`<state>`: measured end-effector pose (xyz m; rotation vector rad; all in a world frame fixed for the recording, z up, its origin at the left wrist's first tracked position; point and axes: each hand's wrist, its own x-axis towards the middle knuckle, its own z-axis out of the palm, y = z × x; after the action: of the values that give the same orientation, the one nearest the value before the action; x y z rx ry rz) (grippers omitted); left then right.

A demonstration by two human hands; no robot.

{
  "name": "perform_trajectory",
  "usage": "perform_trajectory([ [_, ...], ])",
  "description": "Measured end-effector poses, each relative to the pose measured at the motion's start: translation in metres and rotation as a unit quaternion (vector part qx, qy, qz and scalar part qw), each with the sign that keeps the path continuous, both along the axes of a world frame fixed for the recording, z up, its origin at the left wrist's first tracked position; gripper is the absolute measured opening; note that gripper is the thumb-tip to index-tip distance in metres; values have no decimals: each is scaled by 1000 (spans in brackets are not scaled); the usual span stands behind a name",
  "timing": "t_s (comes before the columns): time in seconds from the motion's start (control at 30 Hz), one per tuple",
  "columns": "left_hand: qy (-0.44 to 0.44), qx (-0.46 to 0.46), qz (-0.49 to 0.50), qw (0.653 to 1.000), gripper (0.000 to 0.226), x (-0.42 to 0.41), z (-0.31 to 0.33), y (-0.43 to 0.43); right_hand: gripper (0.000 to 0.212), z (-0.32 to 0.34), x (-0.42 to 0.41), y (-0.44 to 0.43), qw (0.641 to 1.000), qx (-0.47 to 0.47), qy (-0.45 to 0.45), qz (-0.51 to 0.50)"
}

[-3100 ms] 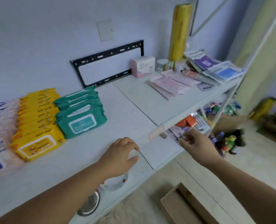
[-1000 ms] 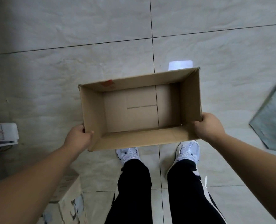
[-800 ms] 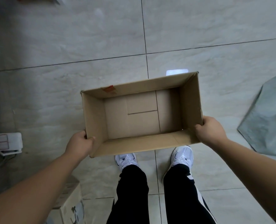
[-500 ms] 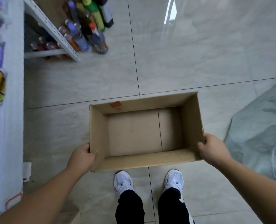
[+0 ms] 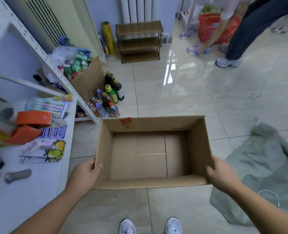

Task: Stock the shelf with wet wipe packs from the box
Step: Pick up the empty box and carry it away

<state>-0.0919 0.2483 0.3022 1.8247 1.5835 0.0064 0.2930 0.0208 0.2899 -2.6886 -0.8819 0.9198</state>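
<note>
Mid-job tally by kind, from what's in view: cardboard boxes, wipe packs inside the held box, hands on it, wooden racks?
Cardboard boxes: 2 (held box, snack-filled box)
Wet wipe packs in the held box: 0
Hands gripping it: 2 (left hand, right hand)
Wooden racks: 1
Total: 5

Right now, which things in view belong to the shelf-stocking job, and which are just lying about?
Job: cardboard box, empty, gripped by the left hand and right hand; white shelf.

Lying about: bottles on the floor, wooden rack, yellow roll, grey bag, toothbrush packs.
</note>
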Motion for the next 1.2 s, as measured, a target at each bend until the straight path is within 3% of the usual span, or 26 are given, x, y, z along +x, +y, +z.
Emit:
perform_trajectory([
  [0.17,-37,21,-7,999,13,7,90,8,3,94,18,7,998,40,-21,41],
  [0.53,-23,66,20,997,16,27,216,-8,13,233,60,29,989,89,-48,112],
  [0.7,-32,103,29,994,46,28,237,6,16,248,72,48,988,111,-36,105],
  [0.83,-44,109,23,993,23,33,243,34,15,246,87,77,986,127,-21,108],
  [0.97,-42,113,17,993,42,39,244,78,15,254,92,114,986,129,-24,103],
  [1.2,-46,122,21,991,37,58,253,165,16,274,101,191,987,126,-40,93],
])
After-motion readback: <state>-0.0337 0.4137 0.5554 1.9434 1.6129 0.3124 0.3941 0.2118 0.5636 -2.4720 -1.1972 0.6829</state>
